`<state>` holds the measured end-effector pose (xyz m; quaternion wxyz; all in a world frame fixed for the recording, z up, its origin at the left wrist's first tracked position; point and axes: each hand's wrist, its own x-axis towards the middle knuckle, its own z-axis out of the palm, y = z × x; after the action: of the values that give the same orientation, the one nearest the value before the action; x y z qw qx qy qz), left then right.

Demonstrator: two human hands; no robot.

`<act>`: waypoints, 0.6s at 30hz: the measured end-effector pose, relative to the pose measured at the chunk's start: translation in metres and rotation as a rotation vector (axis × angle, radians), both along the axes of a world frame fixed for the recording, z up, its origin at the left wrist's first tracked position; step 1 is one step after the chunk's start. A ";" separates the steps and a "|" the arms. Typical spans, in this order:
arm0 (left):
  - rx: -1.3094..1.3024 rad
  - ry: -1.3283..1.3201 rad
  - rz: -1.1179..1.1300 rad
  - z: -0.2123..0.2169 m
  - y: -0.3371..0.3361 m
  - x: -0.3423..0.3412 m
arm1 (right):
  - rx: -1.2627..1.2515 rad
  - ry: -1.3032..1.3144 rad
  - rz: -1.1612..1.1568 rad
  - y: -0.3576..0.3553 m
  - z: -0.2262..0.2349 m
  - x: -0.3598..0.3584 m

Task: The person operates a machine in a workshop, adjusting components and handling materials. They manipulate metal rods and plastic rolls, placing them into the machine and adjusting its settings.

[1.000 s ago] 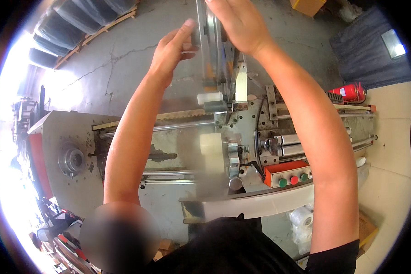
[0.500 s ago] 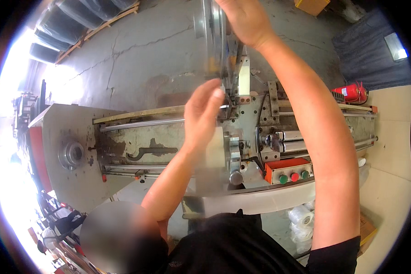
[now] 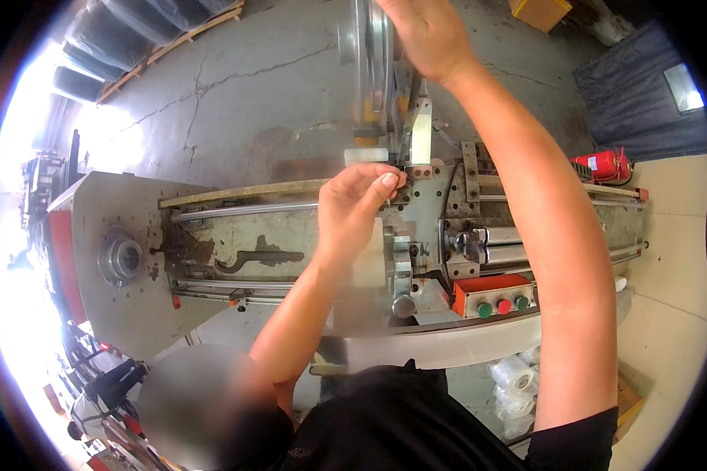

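My left hand (image 3: 353,206) is over the middle of a long machine, beside its metal carriage plate (image 3: 426,206). Its thumb and fingers are pinched together; whatever may be between them is too small to make out. A pale block (image 3: 366,155) shows just beyond these fingers. Farther out, my right hand (image 3: 430,38) is raised at the upper edge, against the side of a tall round metal wheel assembly (image 3: 371,71). Its fingertips are cut off or hidden, so its grip does not show. A white upright strip (image 3: 421,133) stands beneath that hand.
A dark hook spanner (image 3: 263,257) lies on the machine bed between the rails. An orange control box (image 3: 493,295) with green and red buttons sits at the near right, under my right arm. A red fire extinguisher (image 3: 607,165) stands at the far right.
My left hand has come down slightly and nearer the carriage, and its fingers have closed into a pinch. The pale block is now visible. My right hand stays almost in place.
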<state>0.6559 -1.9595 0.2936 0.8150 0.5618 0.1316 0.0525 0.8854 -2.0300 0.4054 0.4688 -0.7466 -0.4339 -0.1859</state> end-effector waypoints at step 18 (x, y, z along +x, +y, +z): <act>0.025 0.122 0.031 -0.005 0.000 -0.019 | 0.069 -0.049 -0.018 -0.003 -0.008 -0.005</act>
<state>0.6372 -1.9597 0.2891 0.7974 0.5722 0.1891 0.0322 0.8803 -2.0326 0.3969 0.4816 -0.7291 -0.4320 -0.2232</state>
